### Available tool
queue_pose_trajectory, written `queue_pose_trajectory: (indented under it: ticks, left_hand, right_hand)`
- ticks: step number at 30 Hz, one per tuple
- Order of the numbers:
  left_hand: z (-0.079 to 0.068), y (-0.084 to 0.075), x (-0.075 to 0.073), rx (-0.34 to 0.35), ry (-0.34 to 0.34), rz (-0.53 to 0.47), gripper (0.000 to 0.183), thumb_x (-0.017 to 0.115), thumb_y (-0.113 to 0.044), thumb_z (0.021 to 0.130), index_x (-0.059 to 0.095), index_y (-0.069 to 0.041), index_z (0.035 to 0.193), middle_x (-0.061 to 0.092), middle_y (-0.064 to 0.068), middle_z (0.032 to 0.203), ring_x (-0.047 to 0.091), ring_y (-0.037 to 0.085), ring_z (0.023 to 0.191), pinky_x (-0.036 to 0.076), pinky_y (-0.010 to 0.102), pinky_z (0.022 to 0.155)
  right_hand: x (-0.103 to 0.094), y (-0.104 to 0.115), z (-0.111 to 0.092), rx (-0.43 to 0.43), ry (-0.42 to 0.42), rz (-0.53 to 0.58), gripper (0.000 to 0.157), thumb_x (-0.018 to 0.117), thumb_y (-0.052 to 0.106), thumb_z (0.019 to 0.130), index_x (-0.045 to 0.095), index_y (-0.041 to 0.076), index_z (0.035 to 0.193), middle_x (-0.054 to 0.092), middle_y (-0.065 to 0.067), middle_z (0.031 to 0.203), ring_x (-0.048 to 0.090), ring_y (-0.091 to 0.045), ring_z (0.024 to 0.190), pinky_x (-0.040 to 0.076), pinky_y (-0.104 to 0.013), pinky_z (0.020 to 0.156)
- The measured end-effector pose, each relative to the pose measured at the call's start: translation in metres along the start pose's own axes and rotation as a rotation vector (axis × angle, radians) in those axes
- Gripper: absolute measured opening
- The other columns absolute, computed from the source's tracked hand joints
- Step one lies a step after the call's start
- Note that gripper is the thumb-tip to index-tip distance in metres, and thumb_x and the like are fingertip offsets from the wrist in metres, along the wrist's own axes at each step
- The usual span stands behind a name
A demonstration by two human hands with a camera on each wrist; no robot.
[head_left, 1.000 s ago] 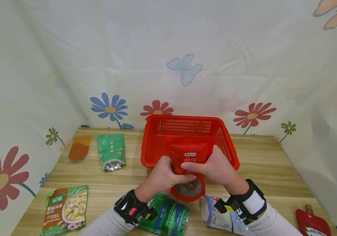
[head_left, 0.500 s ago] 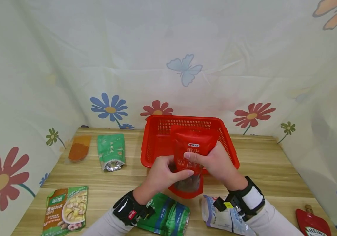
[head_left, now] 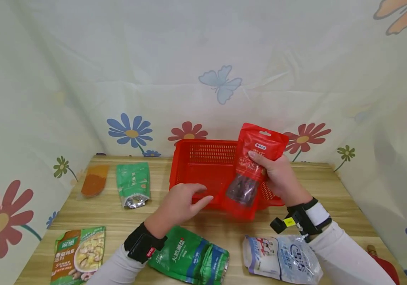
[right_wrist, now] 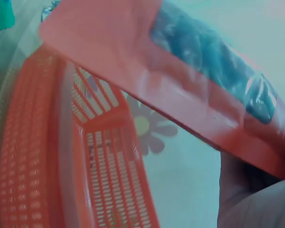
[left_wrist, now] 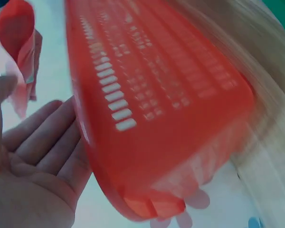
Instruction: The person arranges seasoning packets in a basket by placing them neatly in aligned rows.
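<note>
My right hand point(head_left: 282, 176) pinches a red food pouch point(head_left: 257, 158) by its side, thumb across the printed front. The pouch is tilted, and a clear window in its lower half shows dark contents. It hangs over the right part of a red plastic basket point(head_left: 203, 174). In the right wrist view the pouch point(right_wrist: 190, 80) crosses above the basket's slotted wall. My left hand point(head_left: 180, 204) is beside the basket's front left, fingers extended and apart, holding nothing. The left wrist view shows its palm point(left_wrist: 33, 199) next to the basket's rim.
A green pouch point(head_left: 189, 257) and a white-blue pouch point(head_left: 282, 257) lie in front of the basket. On the left are a green packet point(head_left: 134, 182), an orange-brown spice bag point(head_left: 96, 180) and a brown-green soup packet point(head_left: 78, 253). A red ketchup pouch point(head_left: 385, 265) is partly hidden by the right sleeve.
Both hands held the red pouch earlier. My left hand has let go and moved left, while my right hand has lifted the pouch up and to the right, tilting it.
</note>
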State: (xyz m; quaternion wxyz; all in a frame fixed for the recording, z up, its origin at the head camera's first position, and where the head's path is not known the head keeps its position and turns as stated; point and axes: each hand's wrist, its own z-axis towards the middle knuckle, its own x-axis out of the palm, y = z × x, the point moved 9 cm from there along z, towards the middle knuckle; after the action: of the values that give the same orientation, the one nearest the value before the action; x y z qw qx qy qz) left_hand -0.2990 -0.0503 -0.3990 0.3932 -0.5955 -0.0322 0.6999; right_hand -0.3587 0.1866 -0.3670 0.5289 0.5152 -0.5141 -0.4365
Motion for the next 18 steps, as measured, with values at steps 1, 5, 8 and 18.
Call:
queue_pose_trajectory:
  ticks: [1,5,8,18]
  left_hand:
    - [0.0,0.0,0.001,0.021,0.008,0.072,0.044,0.072,-0.047,0.093,0.073,-0.014,0.122,0.078,0.0,0.111,0.075,0.017,0.097,0.061,0.034,0.088]
    - [-0.002,-0.001,0.012,0.125,0.076,0.297,0.044,0.074,-0.048,0.091,0.073,-0.012,0.117,0.078,0.002,0.103,0.073,0.016,0.088,0.062,0.034,0.084]
    - [-0.003,0.001,0.023,0.167,0.129,0.417,0.039,0.074,-0.047,0.092,0.072,-0.014,0.112,0.077,0.001,0.096,0.071,0.015,0.081,0.062,0.032,0.079]
    - [-0.003,0.008,0.033,0.126,0.186,0.459,0.024,0.075,-0.036,0.093,0.067,-0.016,0.105,0.073,-0.002,0.086,0.063,0.011,0.068,0.06,0.027,0.071]
  right_hand:
    - [-0.006,-0.001,0.004,0.026,-0.022,0.044,0.06,0.074,0.037,0.093,0.039,0.025,0.14,0.055,0.004,0.134,0.056,-0.019,0.124,0.059,-0.029,0.092]
    - [-0.031,-0.008,0.019,0.136,-0.121,0.182,0.071,0.078,0.039,0.089,0.036,0.027,0.145,0.054,0.008,0.135,0.054,-0.015,0.125,0.057,-0.027,0.094]
    - [-0.046,-0.011,0.028,0.178,-0.193,0.216,0.081,0.08,0.042,0.087,0.031,0.028,0.15,0.051,0.009,0.139,0.049,-0.014,0.13,0.051,-0.033,0.107]
    - [-0.075,-0.018,0.053,0.141,-0.418,0.113,0.074,0.072,0.04,0.094,0.035,0.019,0.155,0.051,0.001,0.143,0.05,-0.017,0.127,0.041,-0.041,0.119]
